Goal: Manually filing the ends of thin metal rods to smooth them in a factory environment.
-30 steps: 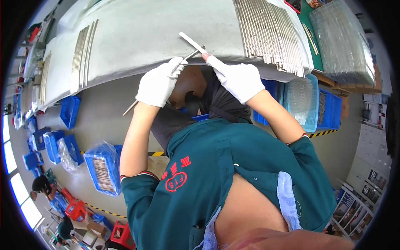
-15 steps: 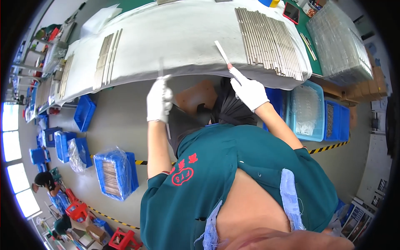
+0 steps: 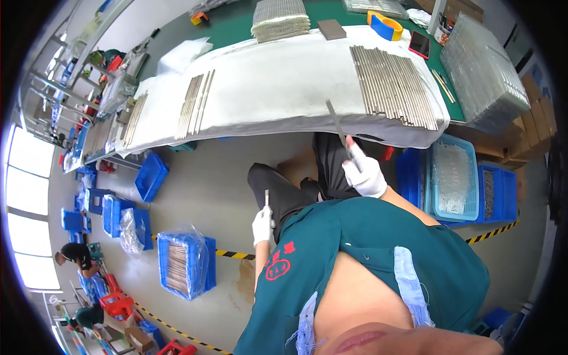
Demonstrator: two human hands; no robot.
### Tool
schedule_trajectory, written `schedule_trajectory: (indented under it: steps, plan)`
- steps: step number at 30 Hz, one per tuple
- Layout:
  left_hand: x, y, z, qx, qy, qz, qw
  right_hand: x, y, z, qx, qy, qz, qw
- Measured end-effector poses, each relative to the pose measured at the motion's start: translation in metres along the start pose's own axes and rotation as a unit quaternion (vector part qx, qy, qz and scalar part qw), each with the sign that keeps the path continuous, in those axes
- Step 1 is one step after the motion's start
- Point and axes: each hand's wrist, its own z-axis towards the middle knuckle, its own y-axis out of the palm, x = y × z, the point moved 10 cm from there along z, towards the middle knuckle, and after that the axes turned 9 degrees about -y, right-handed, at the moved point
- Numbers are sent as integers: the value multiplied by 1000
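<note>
My left hand [image 3: 262,226], in a white glove, is closed low beside my left leg. Out of its top sticks the end of a slim silvery metal rod [image 3: 267,198]; the rest of that rod is hidden. Over my right leg, my gloved right hand [image 3: 365,176] grips a thin, flat grey metal strip [image 3: 336,121], with a bare fingertip along it. The strip tilts up and to the left, its far end over the front edge of the white-covered table [image 3: 266,86]. A wide row of silvery rods [image 3: 393,89] lies on the cloth at the right.
Smaller rod groups [image 3: 195,103] lie further left on the cloth. Behind stand a stacked clear-plastic pile [image 3: 280,22], a grey block [image 3: 331,29], a yellow-and-blue tape roll [image 3: 384,26] and a phone [image 3: 419,44]. A light-blue basket [image 3: 471,207] sits right; a lined blue crate [image 3: 207,251] holds rods at left.
My left hand has dropped away from the table edge, down beside my leg, with the rod. My right hand still holds the strip, now angled differently. The view has shifted, showing more table.
</note>
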Motion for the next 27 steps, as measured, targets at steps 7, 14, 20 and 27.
schedule_trajectory:
  steps: [7,14,20,27]
  plan:
    - [44,19,18,68,167,328,927,35,47,-16,-58,234,198,950]
    - [46,15,-3,166,205,316,911,28,60,-4,9,263,314,912]
    - [33,12,-5,187,216,294,912,34,70,23,35,200,393,897]
    - [42,32,-13,134,404,194,884,12,86,-17,-215,193,226,930]
